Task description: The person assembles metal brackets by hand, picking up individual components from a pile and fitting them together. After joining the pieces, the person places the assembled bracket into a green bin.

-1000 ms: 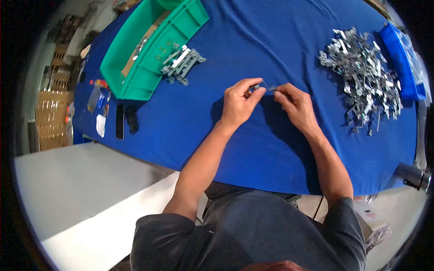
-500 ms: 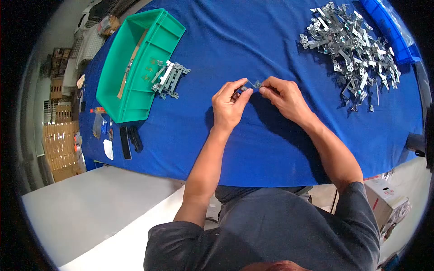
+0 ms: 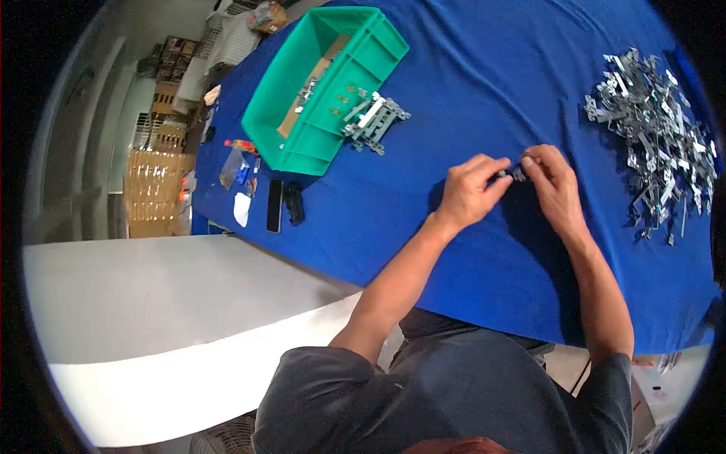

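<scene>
A small metal bracket (image 3: 518, 175) is pinched between my two hands, just above the blue cloth. My left hand (image 3: 470, 191) grips its left end between thumb and fingers. From the other side, the thumb and fingers of my right hand (image 3: 556, 185) close on it. Much of the part is hidden by my fingertips. Left of my hands, a neat stack of similar metal brackets (image 3: 376, 122) lies against a green plastic bin (image 3: 370, 57). On the far right is a loose heap of metal brackets (image 3: 654, 129).
The blue cloth (image 3: 469, 83) covers the table. Near its left edge lie a black phone (image 3: 274, 206), a dark strap-like object (image 3: 294, 204), a white scrap (image 3: 241, 209) and a small plastic bag (image 3: 233, 168). A grey-white surface (image 3: 174, 303) adjoins below left.
The camera view has swung left, so the bin, stack and heap appear farther right. Both hands still hold the bracket, whose long thin edge no longer shows between the fingers.
</scene>
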Demonstrator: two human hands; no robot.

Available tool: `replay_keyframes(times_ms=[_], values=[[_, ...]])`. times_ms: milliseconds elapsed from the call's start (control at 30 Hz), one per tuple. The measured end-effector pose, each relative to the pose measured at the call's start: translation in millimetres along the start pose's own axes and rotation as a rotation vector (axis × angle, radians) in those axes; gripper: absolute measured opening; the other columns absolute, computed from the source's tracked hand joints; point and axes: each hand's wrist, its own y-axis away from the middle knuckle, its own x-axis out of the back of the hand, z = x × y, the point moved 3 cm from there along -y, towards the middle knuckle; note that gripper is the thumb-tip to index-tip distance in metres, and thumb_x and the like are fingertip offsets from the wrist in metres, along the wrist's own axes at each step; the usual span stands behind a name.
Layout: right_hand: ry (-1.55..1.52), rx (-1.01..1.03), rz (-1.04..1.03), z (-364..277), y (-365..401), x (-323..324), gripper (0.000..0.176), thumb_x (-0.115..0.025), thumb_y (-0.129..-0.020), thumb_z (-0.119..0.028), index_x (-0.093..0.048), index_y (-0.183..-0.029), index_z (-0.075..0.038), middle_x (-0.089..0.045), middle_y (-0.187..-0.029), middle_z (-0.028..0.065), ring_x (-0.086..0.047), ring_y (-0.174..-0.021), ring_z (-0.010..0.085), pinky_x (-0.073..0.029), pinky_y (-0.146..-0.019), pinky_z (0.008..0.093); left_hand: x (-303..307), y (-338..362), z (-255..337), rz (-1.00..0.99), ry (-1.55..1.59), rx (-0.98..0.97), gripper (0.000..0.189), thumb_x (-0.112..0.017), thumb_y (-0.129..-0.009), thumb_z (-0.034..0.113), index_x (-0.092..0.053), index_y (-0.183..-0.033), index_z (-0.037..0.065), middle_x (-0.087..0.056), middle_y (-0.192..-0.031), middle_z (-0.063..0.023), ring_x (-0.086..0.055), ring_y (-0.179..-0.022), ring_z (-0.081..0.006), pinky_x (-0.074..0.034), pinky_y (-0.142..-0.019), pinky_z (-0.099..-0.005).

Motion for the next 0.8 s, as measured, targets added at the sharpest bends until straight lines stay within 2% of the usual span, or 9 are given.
replay_keyframes(times_ms=[100, 267, 367, 433, 467, 533, 633, 733, 800], values=[[-0.335, -0.416, 0.028, -9, -1, 8, 0.014, -0.060, -0.105, -0.018, -0.063, -0.102, -0.004, -0.051, -0.077, -0.0048, -0.048, -0.066, 0.0046, -0.040, -0.058, 0.0241, 2, -1, 5, -0.009, -0.055, -0.034, 0.027, -0.080, -0.082, 0.009, -0.074, -0.107, 0.003, -0.071, -0.088, -0.0104, -0.062, -0.063, -0.0201, -0.051, -0.059, -0.0327], [-0.224, -0.334, -0.032, -2, 2, 4, 0.014, -0.061, -0.104, -0.018, -0.063, -0.102, -0.004, -0.052, -0.073, -0.0034, -0.048, -0.065, 0.0048, -0.040, -0.057, 0.0238, 43, -12, -2, 0.046, -0.429, -0.205, 0.033, -0.082, -0.077, 0.013, -0.073, -0.107, 0.003, -0.073, -0.092, -0.0107, -0.066, -0.087, -0.0319, -0.054, -0.077, -0.0423], [-0.169, -0.303, -0.026, -6, 1, 5, 0.014, -0.062, -0.102, -0.017, -0.064, -0.101, -0.003, -0.054, -0.074, -0.0006, -0.051, -0.067, 0.0071, -0.042, -0.059, 0.0260, 85, -15, -35, 0.044, -0.754, -0.223, 0.030, -0.082, -0.077, 0.014, -0.073, -0.103, 0.003, -0.067, -0.092, -0.0104, -0.063, -0.097, -0.0308, -0.051, -0.086, -0.0435], [-0.107, -0.196, -0.012, 4, 1, 2, 0.015, -0.063, -0.101, -0.016, -0.064, -0.101, -0.001, -0.056, -0.076, 0.0017, -0.052, -0.068, 0.0091, -0.043, -0.061, 0.0281, 112, -18, -63, 0.031, -0.873, -0.252, 0.032, -0.083, -0.075, 0.014, -0.072, -0.104, 0.004, -0.066, -0.100, -0.0109, -0.061, -0.103, -0.0318, -0.050, -0.092, -0.0446], [-0.103, -0.186, -0.015, 3, 2, 1, 0.015, -0.064, -0.101, -0.016, -0.064, -0.101, -0.001, -0.056, -0.077, 0.0027, -0.053, -0.068, 0.0102, -0.044, -0.062, 0.0290, 124, -20, -70, -0.024, -0.912, -0.192, 0.035, -0.082, -0.077, 0.017, -0.069, -0.106, 0.002, -0.064, -0.114, -0.0127, -0.058, -0.114, -0.0333, -0.046, -0.099, -0.0468], [-0.092, -0.170, -0.012, 0, 2, 1, 0.016, -0.064, -0.100, -0.015, -0.064, -0.100, 0.001, -0.058, -0.080, 0.0047, -0.054, -0.069, 0.0123, -0.045, -0.063, 0.0310, 139, -28, -65, 0.014, -1.098, -0.252, 0.056, -0.084, -0.074, 0.022, -0.064, -0.122, 0.000, -0.060, -0.128, -0.0180, -0.054, -0.123, -0.0367, -0.044, -0.105, -0.0484], [-0.047, -0.140, -0.019, 3, 2, 1, 0.016, -0.064, -0.100, -0.015, -0.064, -0.101, 0.001, -0.058, -0.081, 0.0065, -0.054, -0.069, 0.0141, -0.045, -0.064, 0.0314, 160, -38, -99, -0.045, -1.086, -0.021, 0.080, -0.085, -0.073, 0.025, -0.050, -0.140, -0.002, -0.057, -0.134, -0.0222, -0.050, -0.130, -0.0390, -0.042, -0.109, -0.0502], [-0.069, -0.138, -0.020, -2, 1, 2, 0.016, -0.064, -0.099, -0.015, -0.064, -0.101, 0.001, -0.058, -0.081, 0.0080, -0.054, -0.069, 0.0158, -0.045, -0.064, 0.0322, 170, -49, -112, -0.213, -1.040, 0.257, 0.094, -0.082, -0.073, 0.025, -0.036, -0.150, -0.004, -0.057, -0.135, -0.0231, -0.049, -0.131, -0.0400, -0.044, -0.108, -0.0515], [-0.054, -0.127, -0.030, -1, 2, 2, 0.017, -0.064, -0.099, -0.015, -0.064, -0.101, 0.001, -0.058, -0.082, 0.0086, -0.054, -0.070, 0.0165, -0.045, -0.064, 0.0327, 166, -54, -111, -0.248, -1.040, 0.337, 0.093, -0.079, -0.074, 0.020, -0.034, -0.151, -0.006, -0.058, -0.134, -0.0232, -0.049, -0.130, -0.0401, -0.045, -0.106, -0.0510]])
